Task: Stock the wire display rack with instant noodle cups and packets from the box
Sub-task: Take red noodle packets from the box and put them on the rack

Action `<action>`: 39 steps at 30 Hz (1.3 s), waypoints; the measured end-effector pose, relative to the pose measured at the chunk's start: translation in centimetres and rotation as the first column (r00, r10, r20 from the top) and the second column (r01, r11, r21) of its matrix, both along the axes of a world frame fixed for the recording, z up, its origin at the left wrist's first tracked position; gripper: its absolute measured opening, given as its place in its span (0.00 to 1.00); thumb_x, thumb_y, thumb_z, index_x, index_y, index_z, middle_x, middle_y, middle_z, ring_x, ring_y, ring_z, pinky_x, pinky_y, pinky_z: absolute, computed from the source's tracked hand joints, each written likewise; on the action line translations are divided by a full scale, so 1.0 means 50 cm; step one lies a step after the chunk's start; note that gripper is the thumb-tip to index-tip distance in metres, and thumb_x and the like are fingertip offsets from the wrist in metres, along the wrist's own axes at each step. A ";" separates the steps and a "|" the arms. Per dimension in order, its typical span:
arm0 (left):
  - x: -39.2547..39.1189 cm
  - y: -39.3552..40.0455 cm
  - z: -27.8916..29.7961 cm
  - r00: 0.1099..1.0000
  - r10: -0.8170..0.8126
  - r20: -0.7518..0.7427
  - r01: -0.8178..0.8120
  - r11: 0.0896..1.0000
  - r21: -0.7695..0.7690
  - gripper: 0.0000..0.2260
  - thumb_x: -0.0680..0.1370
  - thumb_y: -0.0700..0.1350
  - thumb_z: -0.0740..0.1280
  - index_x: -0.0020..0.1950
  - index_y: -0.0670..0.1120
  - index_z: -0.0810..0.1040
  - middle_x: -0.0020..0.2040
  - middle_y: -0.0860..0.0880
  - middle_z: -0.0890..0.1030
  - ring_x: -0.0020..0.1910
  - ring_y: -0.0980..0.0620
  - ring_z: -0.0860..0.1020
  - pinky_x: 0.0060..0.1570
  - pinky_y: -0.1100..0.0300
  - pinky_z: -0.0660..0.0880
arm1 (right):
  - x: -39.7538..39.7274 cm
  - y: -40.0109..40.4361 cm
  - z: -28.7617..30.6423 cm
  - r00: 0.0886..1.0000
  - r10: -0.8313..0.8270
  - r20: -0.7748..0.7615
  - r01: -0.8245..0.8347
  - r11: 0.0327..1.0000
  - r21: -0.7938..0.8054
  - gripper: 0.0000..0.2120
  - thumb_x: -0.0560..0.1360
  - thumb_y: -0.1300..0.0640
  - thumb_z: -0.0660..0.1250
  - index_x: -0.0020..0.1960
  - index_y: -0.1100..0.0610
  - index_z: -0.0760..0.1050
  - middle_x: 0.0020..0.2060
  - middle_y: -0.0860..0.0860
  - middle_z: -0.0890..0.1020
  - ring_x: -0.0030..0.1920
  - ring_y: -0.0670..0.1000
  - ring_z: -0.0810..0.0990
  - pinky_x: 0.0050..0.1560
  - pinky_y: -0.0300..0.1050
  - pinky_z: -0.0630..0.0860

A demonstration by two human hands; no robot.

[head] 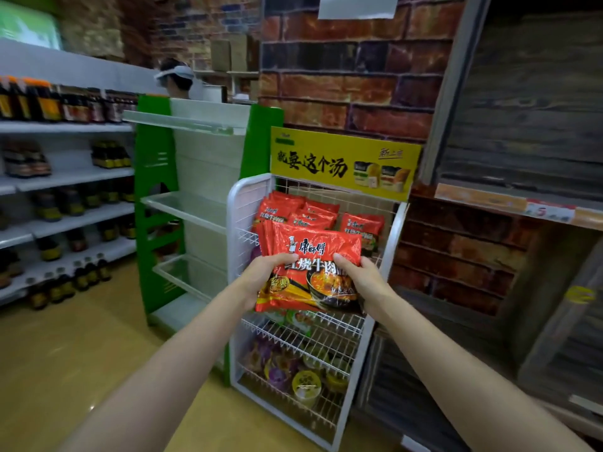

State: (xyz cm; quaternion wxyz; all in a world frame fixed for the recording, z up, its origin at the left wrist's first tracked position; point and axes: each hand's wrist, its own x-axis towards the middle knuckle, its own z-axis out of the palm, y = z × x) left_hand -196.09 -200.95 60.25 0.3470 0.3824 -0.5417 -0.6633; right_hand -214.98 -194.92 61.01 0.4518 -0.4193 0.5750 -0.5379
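While you hold the stack of red noodle packets point(310, 272) before the wire display rack point(238, 203), your left hand point(266, 275) grips its left edge and your right hand point(357, 277) grips its right edge, thumbs laid over the front face and the fingers curled behind, out of sight. The stack sits upright, level with the top shelf, where more red packets point(306, 213) already stand in rows against the back grid. Lower shelves carry noodle cups point(306, 384). No box is in view.

Recommended handling, as a judgement: keep both grips even so the packets do not fan apart, since several edges already show splayed at the upper left. Bring the bottom edge over the shelf's front wire, set it down just ahead of the standing rows, and lean it back before you let go. Release one side only once the stack rests on the wire. The risk is slippery film sliding forward off the shelf.
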 end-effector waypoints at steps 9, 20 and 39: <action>-0.074 -0.212 0.062 0.995 0.031 0.095 -0.020 0.993 -0.113 0.31 0.62 0.49 0.77 0.62 0.44 0.73 0.52 0.41 0.83 0.50 0.40 0.82 0.56 0.41 0.76 | -0.076 -0.242 -0.005 0.988 -0.078 0.132 0.081 0.996 -0.021 0.28 0.75 0.49 0.67 0.67 0.56 0.58 0.58 0.55 0.76 0.56 0.57 0.78 0.55 0.55 0.75; -0.267 -0.394 -0.013 0.970 -0.001 0.244 0.039 0.988 -0.152 0.28 0.66 0.56 0.76 0.62 0.48 0.74 0.58 0.50 0.80 0.56 0.50 0.78 0.63 0.50 0.69 | -0.267 -0.383 -0.034 0.989 -0.141 0.050 0.144 0.988 -0.064 0.14 0.76 0.56 0.67 0.60 0.55 0.69 0.53 0.52 0.80 0.51 0.52 0.79 0.49 0.47 0.75; -0.474 -0.723 -0.115 0.862 -0.143 0.486 0.219 0.970 -0.104 0.38 0.72 0.41 0.73 0.75 0.43 0.55 0.72 0.45 0.67 0.71 0.44 0.66 0.70 0.47 0.64 | -0.406 -0.638 -0.174 0.902 -0.432 -0.005 0.423 0.880 0.217 0.23 0.75 0.63 0.66 0.66 0.58 0.62 0.60 0.54 0.77 0.60 0.56 0.76 0.60 0.56 0.72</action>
